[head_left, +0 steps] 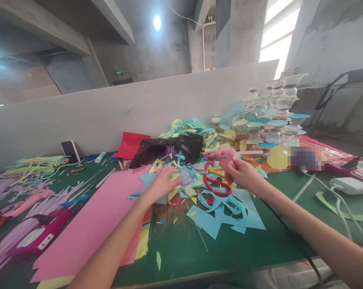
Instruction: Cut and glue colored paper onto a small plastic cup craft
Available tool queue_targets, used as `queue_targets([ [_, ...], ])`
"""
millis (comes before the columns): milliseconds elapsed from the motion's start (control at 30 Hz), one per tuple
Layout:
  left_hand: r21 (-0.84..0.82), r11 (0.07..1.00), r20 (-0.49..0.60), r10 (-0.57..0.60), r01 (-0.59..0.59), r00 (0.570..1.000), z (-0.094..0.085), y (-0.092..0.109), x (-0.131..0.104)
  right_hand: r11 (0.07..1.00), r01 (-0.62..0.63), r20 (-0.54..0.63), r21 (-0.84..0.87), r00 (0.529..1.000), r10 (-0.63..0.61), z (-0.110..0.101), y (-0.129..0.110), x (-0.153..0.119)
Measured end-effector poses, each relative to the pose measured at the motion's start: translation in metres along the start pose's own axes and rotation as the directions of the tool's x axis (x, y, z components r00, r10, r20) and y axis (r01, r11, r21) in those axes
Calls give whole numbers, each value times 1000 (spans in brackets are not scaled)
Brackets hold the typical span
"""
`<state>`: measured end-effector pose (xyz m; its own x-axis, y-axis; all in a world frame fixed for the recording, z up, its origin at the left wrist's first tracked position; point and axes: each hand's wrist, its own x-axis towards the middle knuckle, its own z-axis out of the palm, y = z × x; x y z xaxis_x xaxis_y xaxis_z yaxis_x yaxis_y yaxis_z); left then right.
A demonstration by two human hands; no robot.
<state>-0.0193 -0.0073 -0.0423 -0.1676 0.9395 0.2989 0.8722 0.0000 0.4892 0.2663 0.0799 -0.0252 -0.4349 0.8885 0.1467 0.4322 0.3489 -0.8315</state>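
Over the green table [181, 259], the right hand [241, 172] grips a pink glue gun [220, 155] lengthwise across the view, its nozzle end leftward and a pale stick [251, 152] out behind. Left of and nearer than that nozzle is a small clear plastic cup [186, 178], at the left hand's [163, 182] fingertips; whether they pinch it, I cannot tell.

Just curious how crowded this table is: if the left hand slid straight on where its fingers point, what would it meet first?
Probably the small, clear, round plastic piece with a purplish rim, right by the left hand's fingertips. They may already touch; depth is unclear.
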Motion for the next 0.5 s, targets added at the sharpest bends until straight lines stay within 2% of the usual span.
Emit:
queue_targets([
  [100, -57, 998, -38, 27, -29, 999, -16, -2, 4, 975, 68, -91, -210, 992, -89, -9, -1, 0],
  [167, -92, 995, -126, 37, -49, 991, -25, -3, 7, 949, 120, -113, -291, 981, -159, -14, 0, -1],
  [300, -92, 996, -336, -38, 7, 941, -34, -11, 12, 900, 25, -164, -435, 981, -107, -21, 9, -4],
  [400, 4, 997, -366, -74, 81, 928, -34, -22, 20, 809, 79, -111, -582, 978, -176, -25, 23, -11],
  [500, 68, 988, -343, -110, 142, 933, -30, -29, 35, 623, 189, -23, -759, 948, -316, -29, 40, -24],
])
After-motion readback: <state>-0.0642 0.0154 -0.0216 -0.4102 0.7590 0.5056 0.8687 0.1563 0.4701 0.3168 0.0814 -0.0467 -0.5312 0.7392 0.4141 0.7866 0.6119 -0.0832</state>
